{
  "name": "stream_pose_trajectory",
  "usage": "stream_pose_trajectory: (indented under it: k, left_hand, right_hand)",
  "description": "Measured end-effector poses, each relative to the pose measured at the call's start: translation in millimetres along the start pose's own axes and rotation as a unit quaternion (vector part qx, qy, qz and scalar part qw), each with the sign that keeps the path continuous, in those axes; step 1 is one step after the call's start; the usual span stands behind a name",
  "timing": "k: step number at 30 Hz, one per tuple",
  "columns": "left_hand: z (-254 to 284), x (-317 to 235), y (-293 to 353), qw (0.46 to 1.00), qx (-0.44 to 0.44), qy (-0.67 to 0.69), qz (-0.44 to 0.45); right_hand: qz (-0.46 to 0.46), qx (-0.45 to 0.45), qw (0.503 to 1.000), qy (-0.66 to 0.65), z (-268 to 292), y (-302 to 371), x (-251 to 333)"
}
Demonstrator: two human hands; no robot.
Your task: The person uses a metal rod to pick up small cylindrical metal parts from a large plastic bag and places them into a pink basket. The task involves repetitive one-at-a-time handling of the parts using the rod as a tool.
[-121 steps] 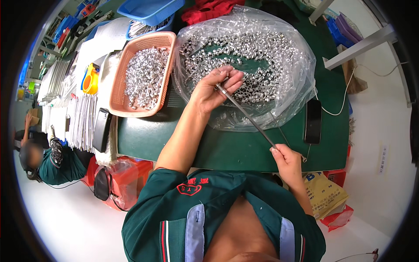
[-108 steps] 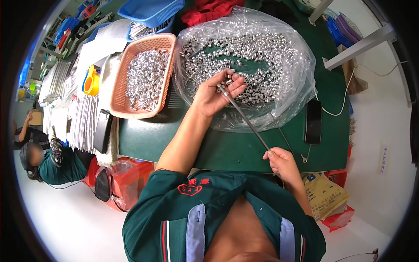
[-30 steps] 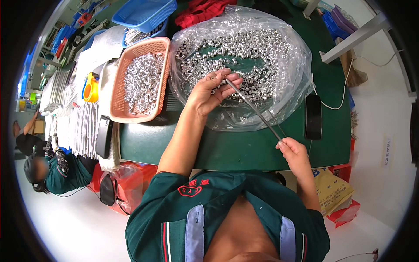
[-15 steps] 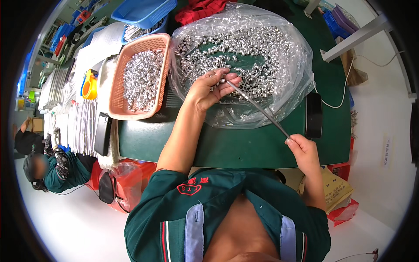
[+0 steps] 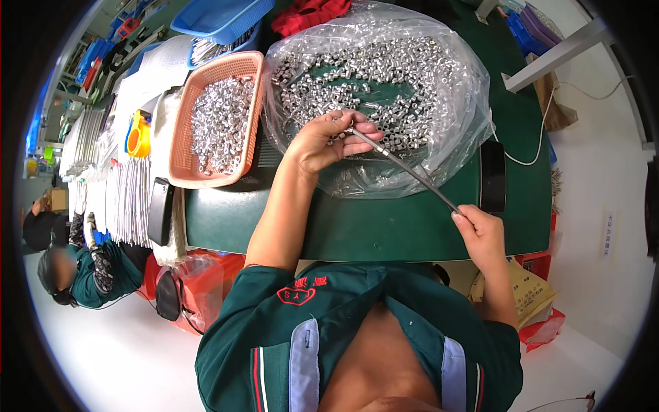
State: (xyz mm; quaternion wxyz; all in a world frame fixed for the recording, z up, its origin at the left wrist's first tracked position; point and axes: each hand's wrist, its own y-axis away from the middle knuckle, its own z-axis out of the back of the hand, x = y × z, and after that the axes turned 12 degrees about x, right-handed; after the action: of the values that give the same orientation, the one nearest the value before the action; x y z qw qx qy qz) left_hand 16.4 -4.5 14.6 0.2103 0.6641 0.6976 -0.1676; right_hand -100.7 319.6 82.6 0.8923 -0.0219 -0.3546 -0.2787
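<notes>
My right hand (image 5: 480, 233) is closed round the near end of a thin dark grey rod (image 5: 420, 177). The rod slants up and left to my left hand (image 5: 321, 145), with silver bands on its far part. There my left thumb and forefinger pinch a small silver metal sleeve (image 5: 351, 129) at the rod's tip. The other left fingers are partly stretched, palm up, and may hold more sleeves; that is partly hidden. Beneath this hand a clear plastic bag (image 5: 458, 130) lies spread out, covered with many loose silver sleeves (image 5: 412, 110).
An orange basket (image 5: 180, 137) of silver pieces stands left of the bag, blue baskets (image 5: 223, 27) behind it. A black phone-like object (image 5: 493, 177) lies at the right and another dark case (image 5: 161, 209) at the left. A metal post (image 5: 552, 58) rises at the right; a person (image 5: 113, 275) sits left.
Both hands and the rod shift only slightly. The rod's tip sits a little nearer my left thumb and forefinger, and the whole view has moved a touch.
</notes>
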Motion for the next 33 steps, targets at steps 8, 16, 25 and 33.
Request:
stream_pose_trajectory:
  k: [8,16,25,33]
  left_hand:
    - [-1.1,6.8,-2.2,0.999,-0.036,-0.007,0.025]
    - [-5.0,3.8,-4.6,0.993,-0.050,-0.096,0.053]
    - [-11.4,1.2,-0.1,0.980,-0.070,-0.173,0.065]
    - [-20.3,-0.4,1.3,0.931,-0.106,-0.328,0.121]
  right_hand:
    - [0.027,-0.024,0.998,0.046,0.8,-0.9,-4.6]
    - [-0.011,0.026,0.997,-0.070,-7.5,0.9,-25.8]
    - [0.090,-0.068,0.981,0.158,13.0,-3.9,-1.3]
    - [0.014,0.023,0.999,0.021,12.6,-3.9,-10.4]
